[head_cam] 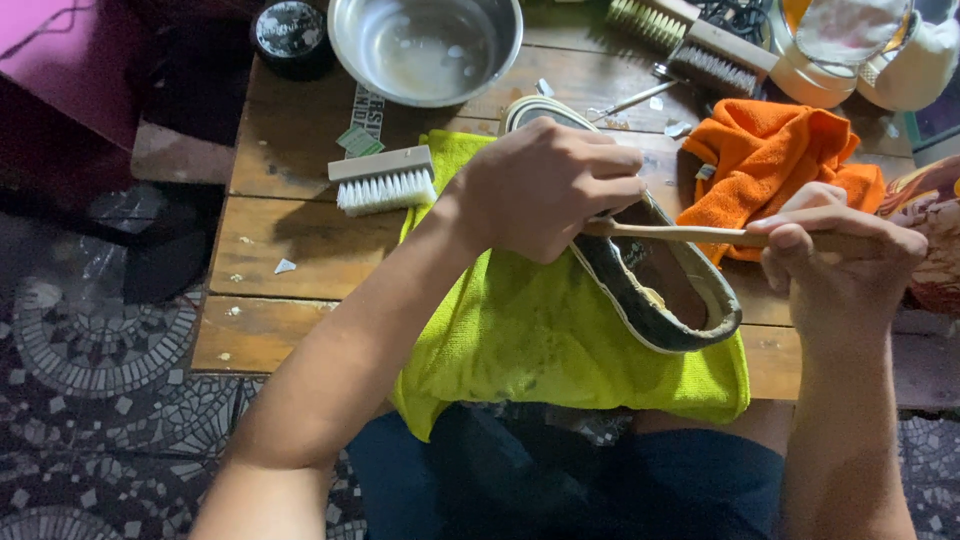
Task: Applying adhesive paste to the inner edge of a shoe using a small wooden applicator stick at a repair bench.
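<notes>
Setting: wooden plank table over a mosaic tile floor, seen from the head camera.
Cloth: a lime-green towel is spread on the table and hangs over its near edge.
Shoe: a dark slip-on shoe with a pale sole edge lies on the towel, its opening facing up.
Left hand: the left hand rests on the shoe's front, fingers curled and pressed together around it.
Right hand: the right hand has its fingers closed around a thin wooden brush handle that lies across the shoe opening.
Nearby: a white-bristled brush, a steel bowl, an orange cloth and two more brushes lie beyond.
</notes>
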